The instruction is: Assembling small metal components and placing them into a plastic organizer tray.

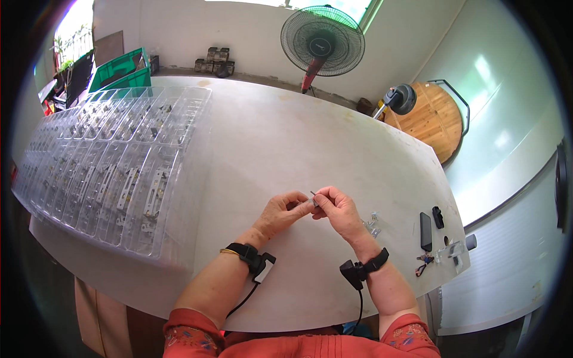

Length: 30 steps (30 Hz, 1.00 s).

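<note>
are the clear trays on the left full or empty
Filled: the clear trays show small metal parts lying in their slots.

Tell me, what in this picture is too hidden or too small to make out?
- Head view: the small grey part pinched between the left hand and right hand is too small to identify, and the fingers cover most of it.
- The metal pieces in the clear trays are too small and warped by the lens.
- The small items by the table edge are too tiny to tell.
</note>
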Each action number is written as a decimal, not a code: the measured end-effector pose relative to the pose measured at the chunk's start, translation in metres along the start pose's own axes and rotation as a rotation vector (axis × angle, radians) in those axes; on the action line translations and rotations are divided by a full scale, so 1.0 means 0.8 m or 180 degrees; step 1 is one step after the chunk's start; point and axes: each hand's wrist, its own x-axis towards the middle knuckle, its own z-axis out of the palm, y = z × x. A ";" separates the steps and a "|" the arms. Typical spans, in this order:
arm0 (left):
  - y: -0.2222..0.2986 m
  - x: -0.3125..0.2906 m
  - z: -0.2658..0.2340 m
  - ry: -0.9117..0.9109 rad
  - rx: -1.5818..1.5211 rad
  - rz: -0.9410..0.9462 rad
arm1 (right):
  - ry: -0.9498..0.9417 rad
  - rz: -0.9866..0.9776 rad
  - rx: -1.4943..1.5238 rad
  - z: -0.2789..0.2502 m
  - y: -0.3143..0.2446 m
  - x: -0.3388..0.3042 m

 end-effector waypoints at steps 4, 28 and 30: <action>0.003 0.000 -0.003 0.0228 -0.0221 -0.0415 | 0.0176 -0.0127 -0.0009 -0.004 -0.005 0.000; -0.021 0.009 -0.007 0.0057 -0.0315 -0.0071 | 0.0665 -0.0720 -0.1735 0.005 -0.007 -0.017; -0.016 0.007 -0.003 0.0258 -0.0388 0.0064 | 0.0671 -0.0773 -0.1841 0.009 -0.010 -0.019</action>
